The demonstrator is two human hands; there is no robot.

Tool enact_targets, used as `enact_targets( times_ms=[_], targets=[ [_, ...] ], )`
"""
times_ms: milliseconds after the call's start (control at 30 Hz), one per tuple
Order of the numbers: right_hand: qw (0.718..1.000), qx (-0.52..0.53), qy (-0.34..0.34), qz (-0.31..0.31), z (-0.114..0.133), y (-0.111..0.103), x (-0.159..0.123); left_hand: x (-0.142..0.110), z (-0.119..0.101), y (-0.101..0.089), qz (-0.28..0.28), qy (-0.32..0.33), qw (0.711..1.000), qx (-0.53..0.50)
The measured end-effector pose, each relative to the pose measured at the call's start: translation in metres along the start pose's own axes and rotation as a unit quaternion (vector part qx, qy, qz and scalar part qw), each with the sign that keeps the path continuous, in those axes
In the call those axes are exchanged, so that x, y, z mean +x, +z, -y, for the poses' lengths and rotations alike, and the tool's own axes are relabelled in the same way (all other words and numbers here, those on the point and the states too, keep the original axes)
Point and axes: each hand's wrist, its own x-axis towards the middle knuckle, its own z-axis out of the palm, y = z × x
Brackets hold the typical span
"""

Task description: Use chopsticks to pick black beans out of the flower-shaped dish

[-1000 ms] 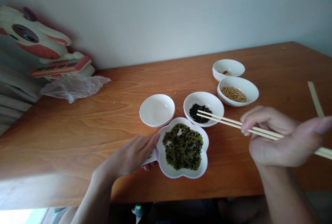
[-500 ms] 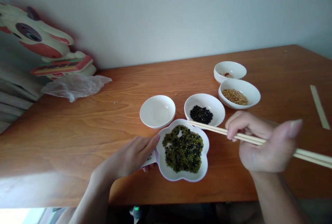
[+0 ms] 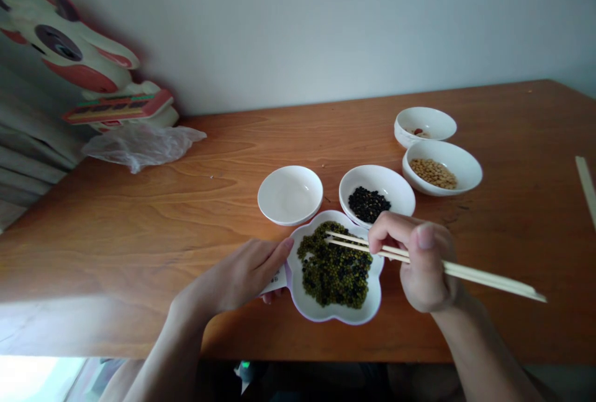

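Flower-shaped dish point(image 3: 333, 312) of beans point(image 3: 338, 275): was near the tabletop point(image 3: 233, 147) edge at six o'clock, its nine-o'clock handle point(image 3: 278, 281) clasped by the left hand point(image 3: 246, 273), seemingly for steadiness, the right hand point(image 3: 421, 257) pinching chopsticks point(image 3: 488, 278) over it from three o'clock.

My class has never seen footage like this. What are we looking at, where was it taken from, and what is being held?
There is no machine: one person uses two bare hands, filmed forward and downward from a head-worn camera. On the wooden table, the left hand grips the handle of a flower-shaped dish of mixed green and black beans. The right hand holds chopsticks, their tips at those beans. Beyond stand four white bowls, one containing only black beans, another tan beans. Farther left are a plastic bag and a cow toy.
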Motion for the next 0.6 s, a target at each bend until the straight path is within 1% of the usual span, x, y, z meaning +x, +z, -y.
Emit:
enact_targets(
  times_ms=[100, 267, 367, 600],
  targets=[
    [1.000, -0.007, -0.004, 0.002, -0.0005, -0.0006, 0.0005, -0.0023, 0.0018, 0.0002, 0.002, 0.009, 0.999, 0.039],
    [1.000, -0.002, 0.000, 0.001, -0.0036, -0.0025, -0.0009, -0.0033, 0.0022, -0.0003, -0.019, 0.060, 0.990, 0.122],
    [1.000, -0.006, 0.007, -0.002, -0.0044, -0.0031, -0.0019, -0.0028, 0.0013, -0.0012, -0.019, 0.058, 0.991, 0.119],
    [1.000, -0.003, 0.014, -0.008, -0.0044, -0.0009, -0.0027, -0.0010, -0.0021, -0.0041, 0.007, 0.035, 0.995, 0.092]
  ],
)
